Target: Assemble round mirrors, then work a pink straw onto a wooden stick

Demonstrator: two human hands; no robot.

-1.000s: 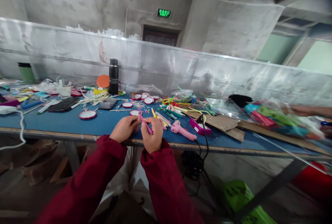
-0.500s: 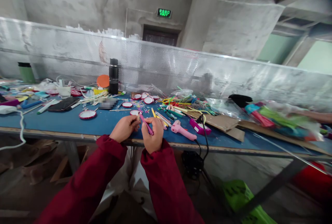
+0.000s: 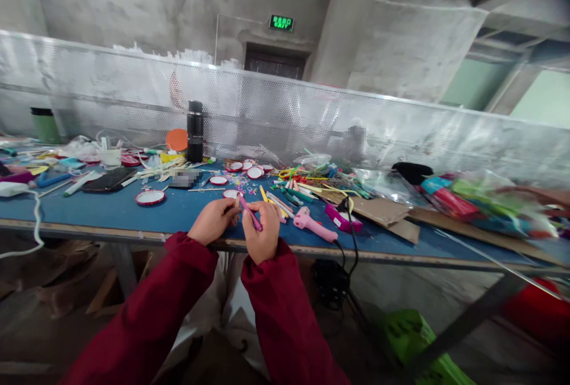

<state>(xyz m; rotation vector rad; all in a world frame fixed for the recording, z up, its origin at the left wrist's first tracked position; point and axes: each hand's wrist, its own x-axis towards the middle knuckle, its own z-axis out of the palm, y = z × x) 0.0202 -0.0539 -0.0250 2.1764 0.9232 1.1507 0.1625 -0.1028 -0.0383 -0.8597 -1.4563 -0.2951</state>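
Just over the table's front edge, my right hand (image 3: 262,235) is closed round a slim purple stick (image 3: 250,214), which slants up and left out of the fingers. My left hand (image 3: 212,220) is closed in a pinch beside the stick's upper end; what lies between its fingertips is too small to make out. Behind the hands sits a round white disc with a red rim (image 3: 232,193). To the right of my right hand lie several pale and yellow sticks (image 3: 279,202) and a pink glue gun (image 3: 315,226) with a black cord.
The blue table (image 3: 187,214) carries a black phone (image 3: 109,179), a black bottle (image 3: 195,132) and a green cup (image 3: 45,126). On the right are a magenta box (image 3: 342,218), cardboard (image 3: 378,209) and bagged colourful material (image 3: 463,198). A perforated metal screen (image 3: 276,111) stands behind.
Both hands stay almost in place, with the purple stick still in the right one. At the far right, the bagged material and a blurred arm have shifted slightly.
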